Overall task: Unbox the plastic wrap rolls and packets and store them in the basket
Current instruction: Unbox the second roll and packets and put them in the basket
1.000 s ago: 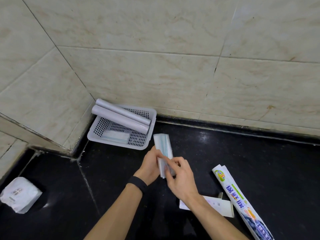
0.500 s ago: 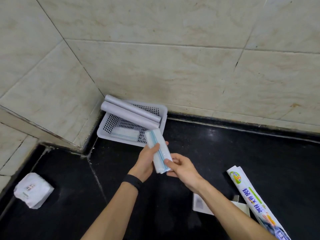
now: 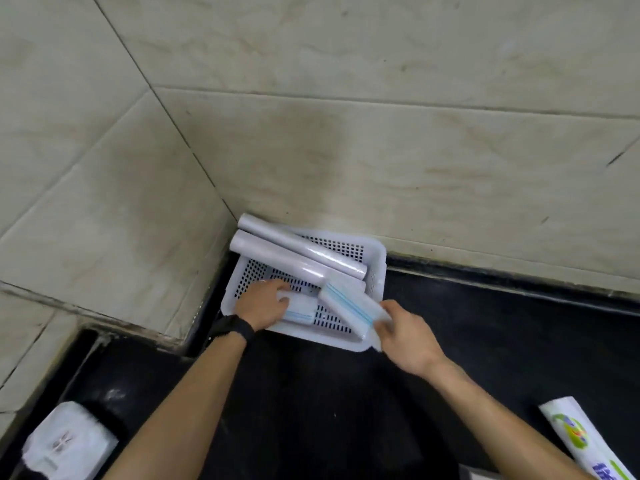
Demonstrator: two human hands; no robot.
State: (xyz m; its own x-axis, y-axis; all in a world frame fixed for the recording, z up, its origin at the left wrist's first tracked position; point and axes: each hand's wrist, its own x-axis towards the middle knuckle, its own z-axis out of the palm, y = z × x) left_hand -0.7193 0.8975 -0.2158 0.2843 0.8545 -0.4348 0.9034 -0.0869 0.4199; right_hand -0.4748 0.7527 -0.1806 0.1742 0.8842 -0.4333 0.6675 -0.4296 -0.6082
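A white perforated basket (image 3: 375, 271) stands in the corner where the tiled walls meet the black counter. Two pale plastic wrap rolls (image 3: 298, 252) lie slanted across its back. My right hand (image 3: 403, 336) grips one end of a white packet with blue stripes (image 3: 349, 308), held over the basket's front right part. My left hand (image 3: 261, 303) reaches into the basket and has its fingers on another white packet with a blue stripe (image 3: 299, 311) lying on the basket floor.
A printed plastic wrap box (image 3: 581, 441) lies at the lower right on the black counter. A white wrapped pack (image 3: 67, 445) sits at the lower left. Tiled walls close off the back and left side.
Both hands moved forward to the basket. The striped packet passed from both hands to the right hand alone, and the left hand went down onto the packet inside the basket.
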